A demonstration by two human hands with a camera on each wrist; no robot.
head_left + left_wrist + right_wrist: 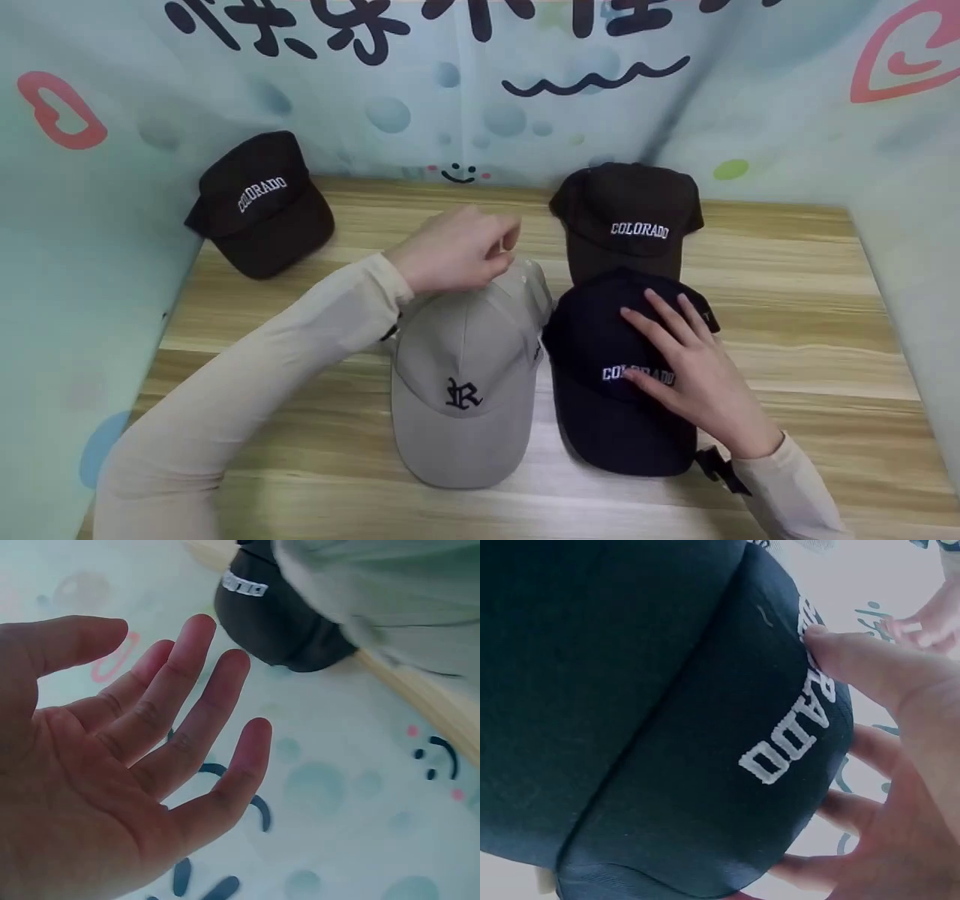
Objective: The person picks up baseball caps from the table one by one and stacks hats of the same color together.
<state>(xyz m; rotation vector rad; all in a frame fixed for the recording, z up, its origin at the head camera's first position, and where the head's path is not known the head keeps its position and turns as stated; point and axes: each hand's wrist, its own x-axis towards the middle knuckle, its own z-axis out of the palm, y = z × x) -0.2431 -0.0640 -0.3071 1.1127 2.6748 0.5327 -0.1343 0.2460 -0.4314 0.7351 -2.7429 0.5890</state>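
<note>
In the head view a grey cap (465, 345) with a dark letter emblem lies brim toward the camera. My left hand (457, 251) hovers over its back edge; its fingers (202, 690) are loosely bent around nothing in the left wrist view. Beside it, my right hand (690, 367) rests with spread fingers on a navy cap (622, 442) lettered COLORADO. The right wrist view shows the thumb on the lettering of this cap (675, 787), with the other fingers of my right hand (885, 787) along its crown.
A dark brown COLORADO cap (634, 199) lies behind the navy one, its brim partly covered. Another dark cap (262, 206) is at the back left. The wooden table (810, 337) is bordered by a printed cloth backdrop (472, 97) with hearts and black writing.
</note>
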